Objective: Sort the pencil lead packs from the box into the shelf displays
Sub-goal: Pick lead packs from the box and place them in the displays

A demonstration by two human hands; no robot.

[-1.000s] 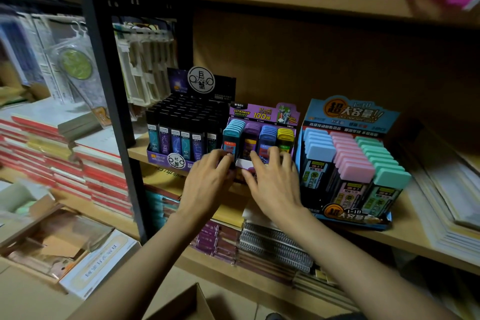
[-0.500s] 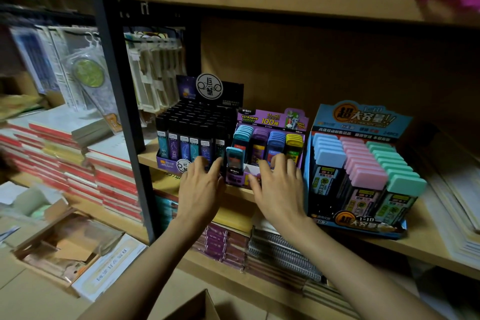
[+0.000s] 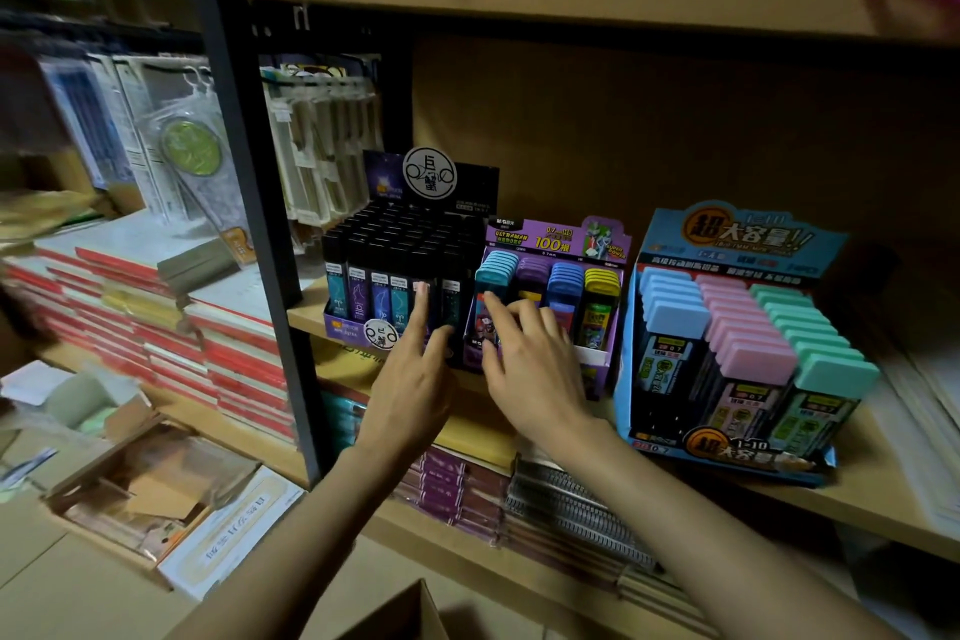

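Pencil lead packs (image 3: 600,286) look mostly filed on the shelf (image 3: 857,504), box (image 3: 410,608) contents hidden; my left hand (image 3: 410,379) grip open, touching black display (image 3: 400,250), right hand (image 3: 530,364) on purple display (image 3: 556,239) front row, grip unclear.

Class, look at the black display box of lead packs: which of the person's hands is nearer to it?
Left. The left hand touches the black display box at its front packs; the right hand is beside it, on the purple display.
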